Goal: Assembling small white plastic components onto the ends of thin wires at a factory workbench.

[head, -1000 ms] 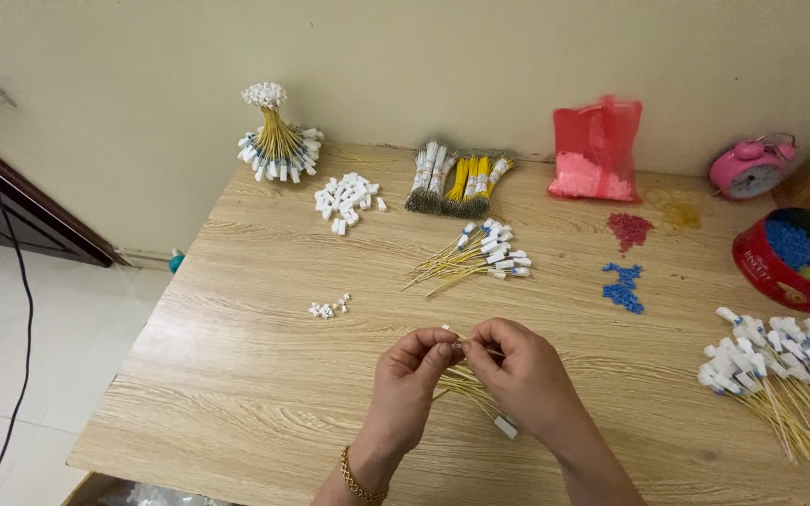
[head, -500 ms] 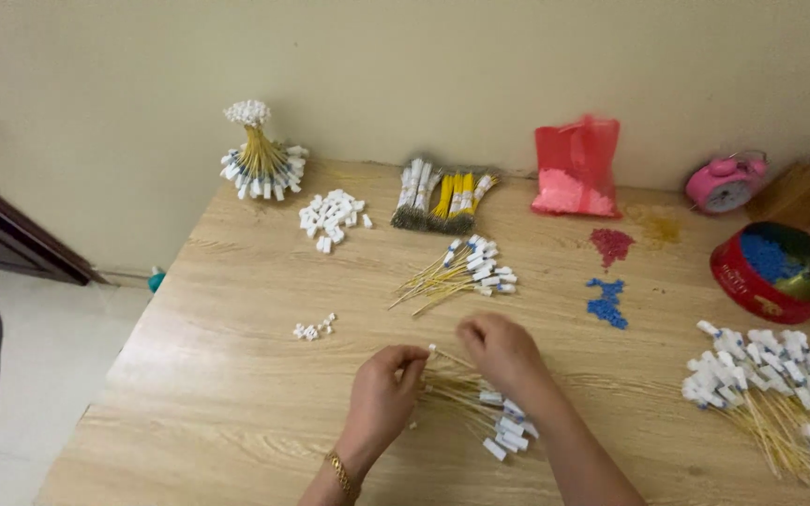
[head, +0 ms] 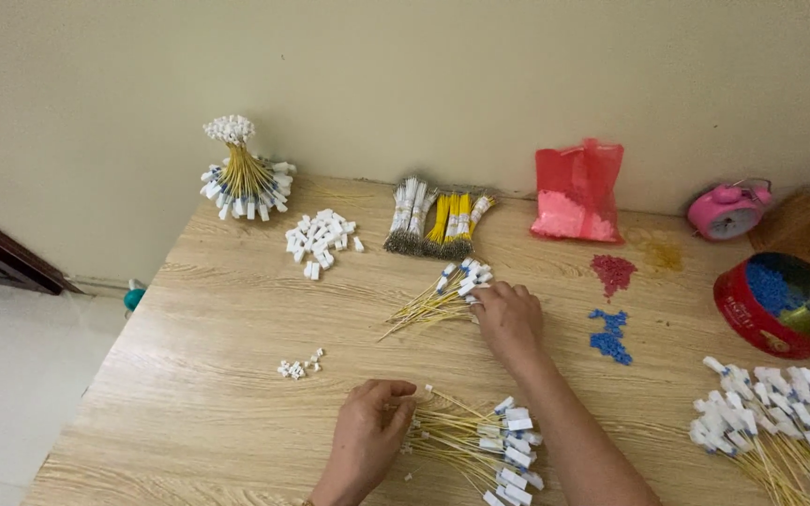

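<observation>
1. Two bare hands are over the wooden worktop (head: 236,394), and I see them from the head camera looking down.
2. My left hand (head: 372,436) sits at the near edge, its fingers (head: 396,398) curled and pinching the bare tips of the near bundle of yellow wires (head: 475,440), which lies flat just right of it with white tagged ends pointing to the near right.
3. My right hand (head: 510,317) reaches further out, palm down; its fingers (head: 491,292) are bent over the white ends of the middle bundle of yellow wires (head: 433,302), touching them. I cannot tell whether they actually grip a wire.
4. That middle bundle lies near the worktop's centre, its thin ends fanning to the left.
5. A few small white connectors (head: 298,365) lie loose between the two hands' left side and the worktop's edge.
6. A larger heap of white connectors (head: 321,239) lies further back, beside a standing sheaf of wires (head: 244,173) against the wall.
7. Tied yellow and white wire packs (head: 433,220) lie at the back centre.
8. A red plastic bag (head: 578,192), a pink alarm clock (head: 728,211) and a red round tin (head: 780,305) holding blue bits stand to the right.
9. Red beads (head: 613,272) and blue beads (head: 609,335) lie just right of my right hand.
10. Another pile of tagged wires (head: 780,422) lies at the near right.
</observation>
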